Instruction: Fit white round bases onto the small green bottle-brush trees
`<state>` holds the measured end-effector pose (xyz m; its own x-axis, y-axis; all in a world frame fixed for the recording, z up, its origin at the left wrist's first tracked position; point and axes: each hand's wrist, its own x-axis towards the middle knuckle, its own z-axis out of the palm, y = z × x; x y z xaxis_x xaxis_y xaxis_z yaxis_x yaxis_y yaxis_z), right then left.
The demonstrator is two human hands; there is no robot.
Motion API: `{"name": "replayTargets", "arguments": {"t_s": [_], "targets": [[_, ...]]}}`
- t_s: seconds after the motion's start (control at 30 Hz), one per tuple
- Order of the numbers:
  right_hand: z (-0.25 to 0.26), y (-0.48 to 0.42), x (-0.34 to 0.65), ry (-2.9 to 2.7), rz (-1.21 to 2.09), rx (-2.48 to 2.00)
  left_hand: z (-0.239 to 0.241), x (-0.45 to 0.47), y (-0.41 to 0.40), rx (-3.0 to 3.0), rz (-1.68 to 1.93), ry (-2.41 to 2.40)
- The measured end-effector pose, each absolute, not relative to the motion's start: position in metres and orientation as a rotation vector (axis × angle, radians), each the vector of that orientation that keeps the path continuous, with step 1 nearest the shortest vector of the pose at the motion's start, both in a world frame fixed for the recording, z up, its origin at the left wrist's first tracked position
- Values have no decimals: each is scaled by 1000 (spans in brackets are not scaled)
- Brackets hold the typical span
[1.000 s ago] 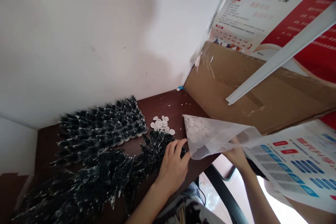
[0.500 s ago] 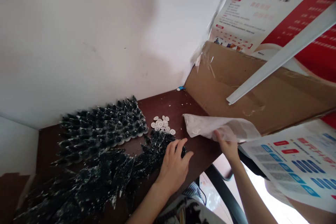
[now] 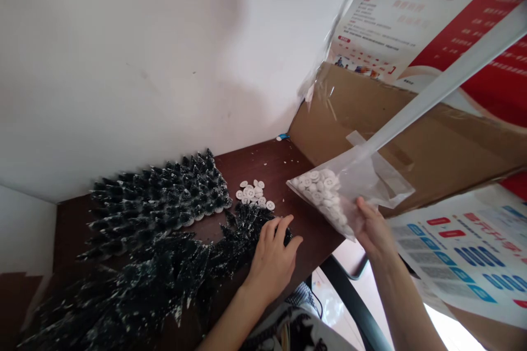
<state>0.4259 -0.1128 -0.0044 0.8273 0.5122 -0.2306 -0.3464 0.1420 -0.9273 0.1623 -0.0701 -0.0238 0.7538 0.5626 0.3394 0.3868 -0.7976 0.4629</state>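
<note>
My right hand [image 3: 374, 225] grips a clear plastic bag [image 3: 358, 173] by its side, at the table's right edge. White round discs [image 3: 321, 189] fill the bag's lower left end. My left hand [image 3: 275, 252] rests with fingers apart over the pile of loose miniature trees [image 3: 164, 269], dark green with white flecks. Beyond the fingers lies a small heap of white discs [image 3: 252, 193] on the table. Rows of miniature trees [image 3: 160, 192] stand close together at the left, white bases showing along their edge.
The dark brown table [image 3: 263, 156] meets a white wall [image 3: 164, 66]. A cardboard panel [image 3: 346, 115] rises on the right, with a printed poster [image 3: 382, 27] above it and a white strip [image 3: 444, 82] slanting across. A black chair arm [image 3: 349, 296] sits below the table edge.
The bag has been turned and opened out toward the camera, so its discs now show clearly. My right hand has shifted slightly to the right with it. My left hand stays put.
</note>
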Motion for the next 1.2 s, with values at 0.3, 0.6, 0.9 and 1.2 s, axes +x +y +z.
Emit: {"name": "replayTargets", "arguments": {"t_s": [0.3, 0.6, 0.9, 1.2], "targets": [[-28, -121, 419, 10, 470, -1259, -22, 163, -71, 2598, 667, 732], [-40, -104, 417, 19, 163, -1193, -24, 162, -71, 2609, 666, 730], [-33, -148, 418, 0, 201, -1275, -27, 161, -68, 2571, 671, 727], [-17, -157, 346, -523, 30, -1439, -21, 161, -70, 2564, 744, 764]]}}
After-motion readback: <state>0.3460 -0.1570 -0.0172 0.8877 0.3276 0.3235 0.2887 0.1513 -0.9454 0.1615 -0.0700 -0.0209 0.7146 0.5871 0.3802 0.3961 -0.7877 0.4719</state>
